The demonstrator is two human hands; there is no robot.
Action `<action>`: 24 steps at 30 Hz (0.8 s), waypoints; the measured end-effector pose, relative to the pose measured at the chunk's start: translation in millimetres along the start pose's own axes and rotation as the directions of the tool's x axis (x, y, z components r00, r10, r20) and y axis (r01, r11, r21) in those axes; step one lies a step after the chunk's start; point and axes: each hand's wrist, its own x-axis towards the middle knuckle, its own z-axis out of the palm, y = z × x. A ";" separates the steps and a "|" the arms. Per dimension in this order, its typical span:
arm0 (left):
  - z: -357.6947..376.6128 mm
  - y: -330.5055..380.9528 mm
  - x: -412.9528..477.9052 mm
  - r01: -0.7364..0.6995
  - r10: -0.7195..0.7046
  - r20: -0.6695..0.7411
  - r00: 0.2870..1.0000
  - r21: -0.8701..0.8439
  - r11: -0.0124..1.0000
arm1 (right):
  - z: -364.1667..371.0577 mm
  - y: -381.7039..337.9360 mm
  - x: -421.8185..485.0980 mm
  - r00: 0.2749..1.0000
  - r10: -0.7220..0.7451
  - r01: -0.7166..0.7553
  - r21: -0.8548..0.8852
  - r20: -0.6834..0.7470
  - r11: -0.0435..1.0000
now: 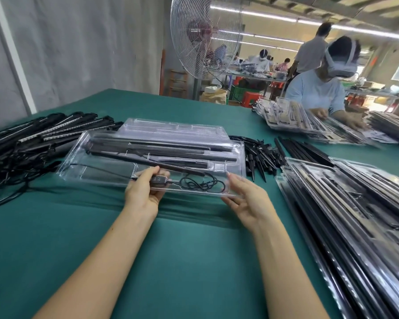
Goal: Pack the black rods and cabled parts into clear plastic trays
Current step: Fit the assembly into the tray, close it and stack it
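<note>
Left hand (145, 192) pinches the small black cable switch (158, 179), right hand (245, 200) rests loose-fingered at the clear plastic tray (95, 174); best pressed flat into its pocket.

filled tray stack (355, 215) runs off right and bottom edges, blurred. cabled rod pile (21, 143) clipped by left edge. far-bench items (251, 73) unreadable.

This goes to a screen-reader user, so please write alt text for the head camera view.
A left hand pinches a small black cable controller over a clear plastic tray holding black rods, while the right hand touches the tray's near edge. Loose rods and stacked filled trays lie on the green table.
</note>
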 end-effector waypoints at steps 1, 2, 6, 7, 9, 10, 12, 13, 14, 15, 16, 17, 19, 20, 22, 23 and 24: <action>0.6 -0.2 -1.3 -0.006 0.006 -0.005 1.000 0.008 1.000 | -2.5 -2.2 0.2 1.000 0.009 -0.009 -0.006 -0.008 1.000; 0.2 -1.0 -0.8 -0.011 0.011 -0.013 1.000 0.015 1.000 | -5.1 -4.6 0.5 1.000 0.023 -0.023 -0.014 -0.013 1.000; -2.0 -3.3 0.4 -0.018 0.022 -0.055 0.998 0.058 0.998 | -12.0 -8.2 1.8 0.998 0.037 -0.044 -0.151 -0.049 0.987; -2.7 -4.1 1.1 -0.021 0.025 -0.064 0.998 0.060 0.998 | -11.8 -7.1 2.2 0.998 0.019 -0.031 -0.214 -0.058 0.976; -3.8 -5.1 2.1 -0.030 0.035 -0.082 0.996 0.060 0.998 | -9.1 -3.5 2.8 0.999 -0.021 0.006 -0.313 -0.045 0.950; -4.4 -5.7 2.7 -0.036 0.041 -0.082 0.996 0.055 0.998 | -7.7 -0.9 3.5 0.999 -0.039 0.025 -0.348 -0.033 0.937; -5.5 -6.8 3.2 -0.041 0.044 -0.070 0.997 0.047 0.998 | -5.0 4.0 5.9 0.997 -0.073 0.053 -0.369 -0.040 0.928; -5.6 -7.3 3.2 -0.043 0.046 -0.062 0.997 0.046 0.998 | -3.8 6.1 7.1 0.994 -0.089 0.063 -0.360 -0.056 0.931; -5.9 -7.7 3.4 -0.047 0.049 -0.054 0.997 0.047 0.998 | -2.5 7.8 7.9 0.992 -0.102 0.069 -0.354 -0.074 0.933; -6.0 -8.1 3.6 -0.051 0.053 -0.048 0.997 0.048 0.998 | -1.4 9.3 8.3 0.990 -0.110 0.071 -0.352 -0.091 0.933; -6.2 -8.2 3.8 -0.053 0.055 -0.044 0.997 0.050 0.997 | -0.7 10.3 8.8 0.988 -0.114 0.071 -0.348 -0.106 0.935; -6.3 -8.0 4.2 -0.052 0.055 -0.044 0.998 0.054 0.997 | -0.3 11.2 9.2 0.986 -0.119 0.072 -0.344 -0.118 0.936; -6.4 -7.7 4.8 -0.045 0.048 -0.050 0.998 0.066 0.997 | 0.1 11.5 9.9 0.982 -0.129 0.072 -0.352 -0.139 0.933; -6.6 -7.7 5.0 -0.040 0.044 -0.054 0.998 0.074 0.996 | 0.5 11.1 9.6 0.980 -0.134 0.073 -0.362 -0.148 0.929; -7.7 -8.1 6.2 -0.032 0.040 -0.070 0.997 0.100 0.994 | 1.5 11.1 8.9 0.973 -0.146 0.070 -0.380 -0.177 0.922; -8.2 -8.5 7.0 -0.029 0.039 -0.081 0.996 0.114 0.993 | 2.0 11.8 9.0 0.968 -0.150 0.061 -0.392 -0.200 0.918; -8.3 -8.9 7.3 -0.027 0.038 -0.087 0.996 0.125 0.992 | 3.0 12.7 9.4 0.962 -0.151 0.048 -0.404 -0.229 0.914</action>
